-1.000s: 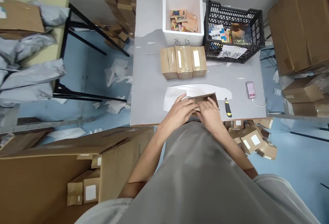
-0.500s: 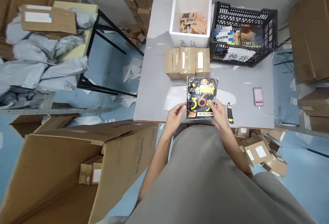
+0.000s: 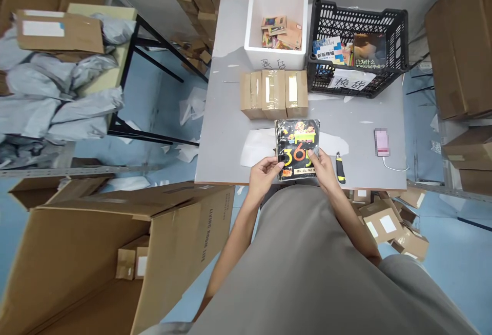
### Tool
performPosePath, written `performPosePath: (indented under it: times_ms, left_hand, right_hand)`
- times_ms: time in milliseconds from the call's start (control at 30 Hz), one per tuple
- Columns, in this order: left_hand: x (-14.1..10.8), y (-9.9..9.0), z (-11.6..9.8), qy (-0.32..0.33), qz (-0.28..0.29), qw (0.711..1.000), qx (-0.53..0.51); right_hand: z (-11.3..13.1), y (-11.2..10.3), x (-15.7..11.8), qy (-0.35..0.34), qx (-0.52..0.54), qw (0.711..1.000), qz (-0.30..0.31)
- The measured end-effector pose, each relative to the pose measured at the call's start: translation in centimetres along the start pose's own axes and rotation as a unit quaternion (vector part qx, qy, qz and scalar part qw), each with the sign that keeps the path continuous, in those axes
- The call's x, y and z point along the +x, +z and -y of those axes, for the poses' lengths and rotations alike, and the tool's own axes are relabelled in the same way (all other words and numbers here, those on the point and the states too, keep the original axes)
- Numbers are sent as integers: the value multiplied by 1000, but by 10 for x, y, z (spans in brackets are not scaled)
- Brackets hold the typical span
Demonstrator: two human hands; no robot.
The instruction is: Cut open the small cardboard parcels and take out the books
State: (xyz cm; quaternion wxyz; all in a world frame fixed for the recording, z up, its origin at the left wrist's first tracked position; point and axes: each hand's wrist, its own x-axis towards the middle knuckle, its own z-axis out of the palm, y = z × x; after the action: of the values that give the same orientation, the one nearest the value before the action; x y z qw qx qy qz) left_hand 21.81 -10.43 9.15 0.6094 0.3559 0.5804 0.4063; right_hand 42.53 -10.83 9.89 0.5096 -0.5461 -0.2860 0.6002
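A worn black book (image 3: 298, 142) with "365" on its cover is held upright to view near the table's front edge. My left hand (image 3: 264, 175) grips its lower left side, thumb on the cover. On the right side, my right hand (image 3: 323, 168) grips it with the thumb over the last digit. White paper (image 3: 254, 146) lies under and beside the book. A yellow and black cutter (image 3: 340, 168) lies to the right of my right hand. Just beyond the book stand taped brown boxes (image 3: 274, 95) in a row.
A white foam box (image 3: 277, 57) and a black crate (image 3: 357, 82), both with books inside, stand at the table's back. A phone (image 3: 382, 142) with a cable lies right. A big open carton (image 3: 184, 242) stands left of my body.
My left hand has closed on the book's left side, its thumb now on the cover. The book sits slightly lower, and the whole view has shifted a little.
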Motion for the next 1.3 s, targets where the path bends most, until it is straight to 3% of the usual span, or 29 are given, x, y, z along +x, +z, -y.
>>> performPosePath:
  times_ms: [167,300,400,500,633,733,833,967,1000,1067,1167,1300]
  left_hand:
    - [-8,9,2,23,-30,999,20]
    - [-19,14,-6,123,-95,981,118]
    - [-27,16,-10,223,-105,946,209]
    - [-34,20,-9,333,-92,893,288]
    - [-45,32,-6,448,-59,817,357]
    - [-53,42,-8,474,-21,805,357]
    - [-52,42,-13,437,-17,839,324]
    - [-29,15,-20,286,-108,927,217]
    - [-21,7,-21,232,-99,953,165]
    - [-8,-9,-20,111,-5,992,58]
    - [1,-19,-15,-11,108,993,-43]
    - [1,-9,-6,-28,69,993,-96]
  right_hand:
    - [-15,-12,9,-28,-71,997,-25]
    - [-15,-11,2,-85,-138,983,-82]
    - [-9,4,-12,-72,-101,992,-18]
    - [-6,24,-24,-65,-60,996,12]
    - [-4,36,-29,-75,-34,996,-18]
    - [0,30,-26,-95,-38,993,-56]
    - [7,18,-22,-108,-69,990,-65]
    - [14,5,-21,-79,-53,995,-39]
    - [14,4,-20,-69,-44,996,-31]
    - [13,2,-20,-54,-30,998,-19]
    - [6,2,-16,-35,-11,999,-1]
    - [-10,-1,-5,-17,-10,1000,11]
